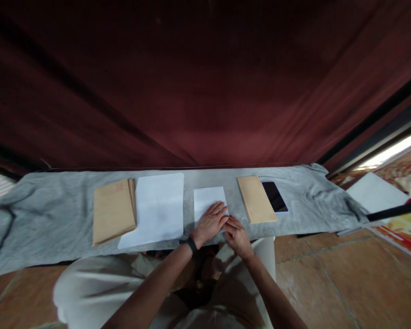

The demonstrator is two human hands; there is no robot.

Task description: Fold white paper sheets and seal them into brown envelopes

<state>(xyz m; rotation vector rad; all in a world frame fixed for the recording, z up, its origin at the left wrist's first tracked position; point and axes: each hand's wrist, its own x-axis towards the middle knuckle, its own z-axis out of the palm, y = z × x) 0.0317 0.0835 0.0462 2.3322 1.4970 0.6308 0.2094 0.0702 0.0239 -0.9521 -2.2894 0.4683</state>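
By the near edge of the tabletop (306, 194), your flattened left hand (210, 221) lies on folded-looking paper (207, 197), your right hand (239, 236) at its corner (grip unclear), with the larger sheet (160, 205) leftward unfolded.

My single view: head-worn camera. I look forward and down over lap (96, 285), left hand (210, 221) and right hand (238, 235) near, dark red cloth (205, 91) filling upper half.
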